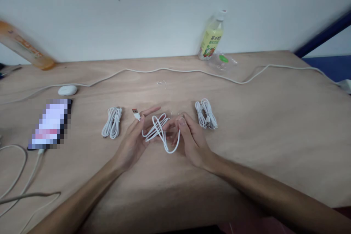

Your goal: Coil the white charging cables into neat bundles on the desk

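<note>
A white USB cable (157, 129), partly in loops, is held between my two hands above the table. My left hand (133, 142) pinches it near the USB plug (136, 114), which points up and away, with the thumb on it and the index finger stretched out. Loops of the cable lie across the left fingers. My right hand (193, 139) pinches the cable's other stretch between thumb and fingers; its end is hidden there. Left of my hands lies a tied white cable bundle (112, 122). Tied white cables (206, 114) lie just beyond my right hand.
Small white tie scraps (161, 83) lie farther back. A long white cord (164, 68) crosses the table. At left are a phone (51, 124) with a cable plugged in, a white case (67, 90) and an orange bottle (26, 47). A yellow-labelled bottle (211, 40) stands beside clear plastic (223, 62).
</note>
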A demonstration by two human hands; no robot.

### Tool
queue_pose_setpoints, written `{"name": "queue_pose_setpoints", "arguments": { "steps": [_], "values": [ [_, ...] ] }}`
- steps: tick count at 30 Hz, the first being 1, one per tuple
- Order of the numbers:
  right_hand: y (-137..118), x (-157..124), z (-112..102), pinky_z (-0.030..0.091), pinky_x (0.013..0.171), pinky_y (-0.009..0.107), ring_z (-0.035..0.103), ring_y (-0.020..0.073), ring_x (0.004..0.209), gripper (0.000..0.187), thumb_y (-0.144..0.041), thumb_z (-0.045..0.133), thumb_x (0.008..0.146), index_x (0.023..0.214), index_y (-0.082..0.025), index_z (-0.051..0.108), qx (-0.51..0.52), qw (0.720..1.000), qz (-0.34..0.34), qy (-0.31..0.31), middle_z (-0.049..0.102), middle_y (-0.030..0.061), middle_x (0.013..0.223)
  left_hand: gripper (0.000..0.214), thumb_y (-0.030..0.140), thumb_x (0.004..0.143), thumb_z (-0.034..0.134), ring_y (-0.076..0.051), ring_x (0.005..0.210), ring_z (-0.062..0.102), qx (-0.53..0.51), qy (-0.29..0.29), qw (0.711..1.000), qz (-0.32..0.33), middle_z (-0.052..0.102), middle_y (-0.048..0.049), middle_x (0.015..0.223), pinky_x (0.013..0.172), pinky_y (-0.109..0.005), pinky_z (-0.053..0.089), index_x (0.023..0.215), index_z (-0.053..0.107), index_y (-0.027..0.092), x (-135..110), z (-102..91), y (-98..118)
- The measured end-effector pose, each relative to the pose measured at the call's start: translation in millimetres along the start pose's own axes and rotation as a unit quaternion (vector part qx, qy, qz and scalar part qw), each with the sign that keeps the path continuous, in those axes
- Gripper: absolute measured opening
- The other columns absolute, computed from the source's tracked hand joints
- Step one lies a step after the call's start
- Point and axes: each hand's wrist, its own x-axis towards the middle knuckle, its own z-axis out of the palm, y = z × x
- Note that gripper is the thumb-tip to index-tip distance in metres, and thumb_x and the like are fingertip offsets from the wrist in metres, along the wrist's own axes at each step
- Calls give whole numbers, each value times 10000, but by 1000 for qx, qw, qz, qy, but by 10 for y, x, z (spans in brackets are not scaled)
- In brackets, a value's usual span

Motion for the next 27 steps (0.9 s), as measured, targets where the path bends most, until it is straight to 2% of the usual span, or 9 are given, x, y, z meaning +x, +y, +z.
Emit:
{"name": "queue_pose_setpoints", "arguments": {
  "steps": [4,8,13,18,27],
  "values": [
    [34,-5,-1,593,586,258,618,113,601,484,-678,521,1088,933,-234,635,36,999,20,-2,748,21,922,503,580,953,807,-344,1196,751,4,-11,1000,0,831,-120,1228,954,-447,637,1331,763,250,1,5,-1],
    [34,0,4,585,600,257,642,127,654,489,-678,522,1088,958,-230,670,23,1000,12,2,743,26,916,521,592,947,809,-351,1215,748,10,-9,1000,0,830,-122,1236,983,-465,630,1337,758,251,-11,9,7],
    [18,9,6,576,570,262,586,117,589,513,-684,511,1089,895,-232,658,12,1000,18,4,735,20,888,529,586,941,819,-356,1234,749,6,-10,1000,-5,831,-126,1231,917,-413,645,1337,758,241,-13,-1,13],
    [17,7,1,595,595,273,605,118,593,508,-693,520,1082,893,-237,639,11,1000,14,8,740,16,881,469,563,951,818,-320,1200,771,-2,-20,1000,-2,844,-106,1177,884,-347,637,1290,785,241,-17,5,10],
    [22,5,13,585,569,243,597,106,598,490,-680,531,1083,903,-236,631,36,999,24,4,741,11,902,447,550,984,781,-331,1214,766,-4,-27,1000,-3,843,-116,1217,844,-355,656,1314,776,248,-20,-19,1]
  ]
}}
